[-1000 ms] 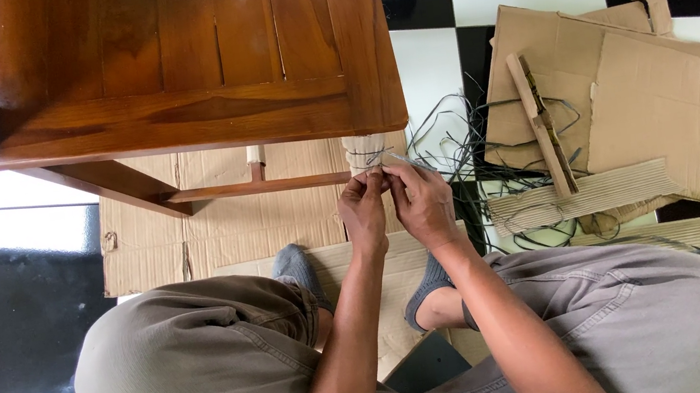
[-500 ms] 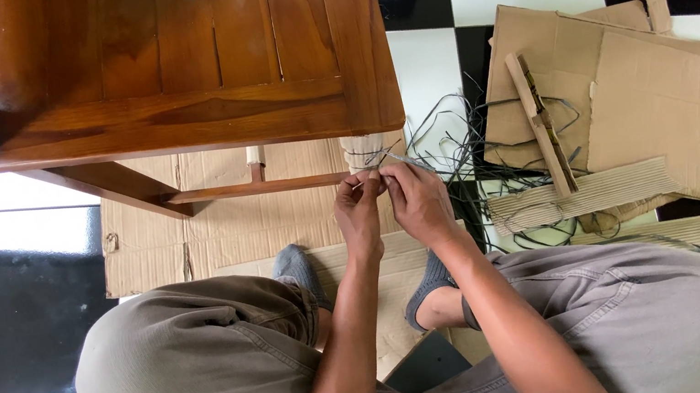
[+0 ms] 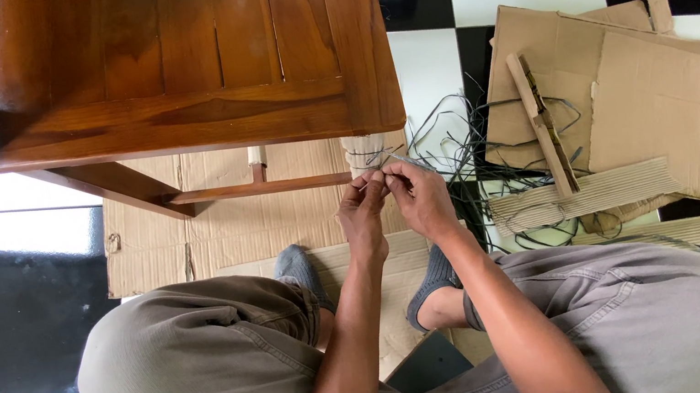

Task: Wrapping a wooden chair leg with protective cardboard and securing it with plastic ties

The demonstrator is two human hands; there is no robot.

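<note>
I sit cross-legged on the floor before a dark wooden chair. Its front right leg is wrapped in pale corrugated cardboard. My left hand and my right hand meet just below that leg, fingertips together. Both pinch a thin dark strap that runs around the wrapped leg. The strap's grip point is mostly hidden by my fingers.
A flattened cardboard sheet lies under the chair. A pile of cardboard pieces and a tangle of loose dark straps lie to the right on the black-and-white tiled floor. My knees fill the lower view.
My hands have shifted only slightly at the wrapped leg, fingers working the strap; the left hand edged up toward the right one. Nothing else moved.
</note>
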